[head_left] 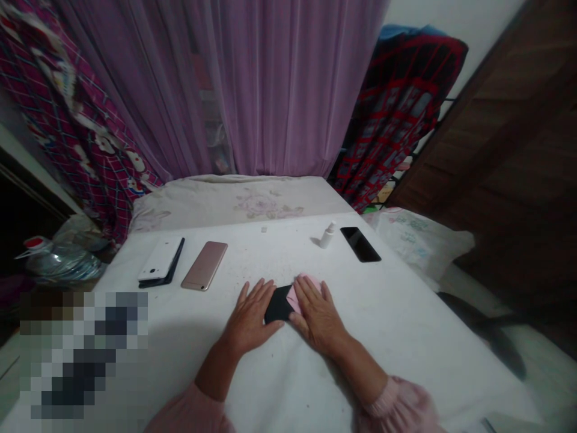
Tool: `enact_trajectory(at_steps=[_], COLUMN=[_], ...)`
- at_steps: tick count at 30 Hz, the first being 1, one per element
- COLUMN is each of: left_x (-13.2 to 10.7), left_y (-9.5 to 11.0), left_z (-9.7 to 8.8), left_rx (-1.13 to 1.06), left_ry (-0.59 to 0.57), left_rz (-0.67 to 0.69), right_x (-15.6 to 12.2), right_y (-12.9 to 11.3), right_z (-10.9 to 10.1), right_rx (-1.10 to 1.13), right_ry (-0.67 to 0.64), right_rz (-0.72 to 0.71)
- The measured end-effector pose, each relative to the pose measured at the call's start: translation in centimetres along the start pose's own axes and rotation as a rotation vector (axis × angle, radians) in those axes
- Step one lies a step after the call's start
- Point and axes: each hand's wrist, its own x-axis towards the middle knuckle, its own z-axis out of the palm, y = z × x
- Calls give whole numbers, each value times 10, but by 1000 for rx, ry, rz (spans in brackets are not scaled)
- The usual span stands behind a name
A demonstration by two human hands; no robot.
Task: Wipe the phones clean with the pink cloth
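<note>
A flat black phone (278,304) lies sideways on the white-covered table, its two ends hidden under my hands. My left hand (252,316) holds its left end, with the fingers along the far side and the thumb at the near edge. Under my right hand (318,316) is a folded pink cloth (294,299), pressed against the right part of the phone. The fingers of that hand lie nearly flat over the cloth.
To the left lie a rose-gold phone (204,266) and a white phone (159,261) stacked on a dark one (175,268). A small white spray bottle (328,235) stands at the back right, beside another black phone (360,244). A tiny pale square (264,230) lies farther back.
</note>
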Motion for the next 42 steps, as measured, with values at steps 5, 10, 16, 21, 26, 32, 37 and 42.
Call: enact_trajectory(at_steps=[5, 10, 16, 21, 26, 32, 37, 42], left_x=[-1, -2, -2, -2, -2, -1, -1, -1], left_y=[0, -3, -2, -1, -1, 0, 1, 1], left_z=[2, 7, 7, 4, 3, 2, 2, 3], left_rx=[12, 27, 35, 26, 18, 10, 11, 13], left_ry=[24, 72, 77, 73, 69, 62, 43, 67], left_rz=[-6, 18, 9, 7, 9, 4, -12, -1], right_x=[-4, -22, -15, -5, -2, 10, 30, 10], right_y=[-19, -4, 8, -1, -3, 13, 27, 17], right_z=[-2, -11, -21, -26, -26, -36, -46, -42], right_rx=[41, 70, 199, 140, 192, 215, 19, 164], right_ry=[-6, 51, 299, 165, 92, 98, 272, 121], right_rz=[-135, -89, 166, 260, 301, 374, 303, -16])
